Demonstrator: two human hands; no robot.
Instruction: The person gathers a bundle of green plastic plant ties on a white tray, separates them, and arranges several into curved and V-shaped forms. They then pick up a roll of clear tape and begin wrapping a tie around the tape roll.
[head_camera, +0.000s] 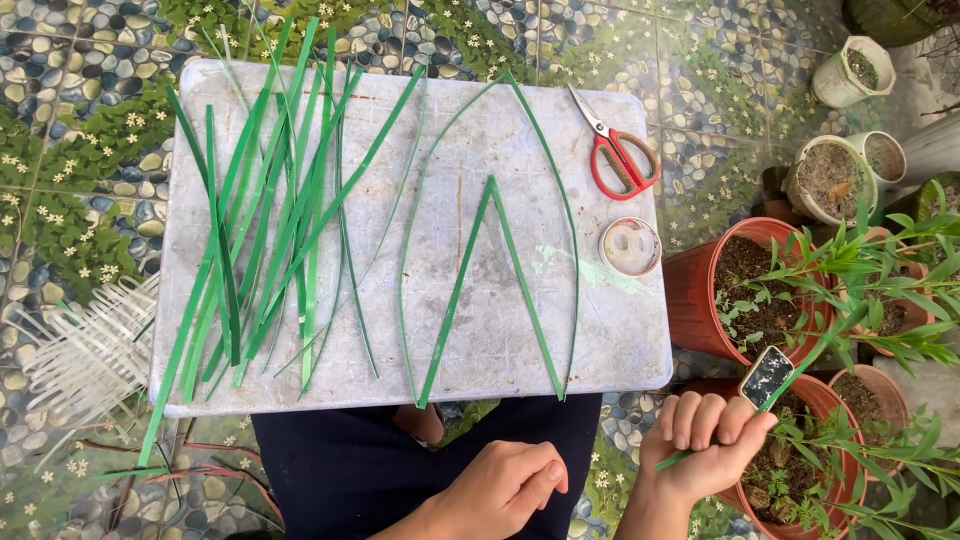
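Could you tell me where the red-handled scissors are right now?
In the head view, the red-handled scissors lie shut at the far right corner of the white board, just beyond the roll of clear tape.

one grey table (560, 340), one pair of red-handled scissors (620, 155), one roll of clear tape (630, 246), two hands, three terracotta pots, three white pots, and too many green leaf strips (260, 220) to count.

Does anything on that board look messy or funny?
Mostly tidy. The green leaf strips on the left lie crisscrossed in a loose heap, and a few hang over the near edge of the white board. A pale green smear stains the board beside the tape roll. Nothing looks spilled or broken.
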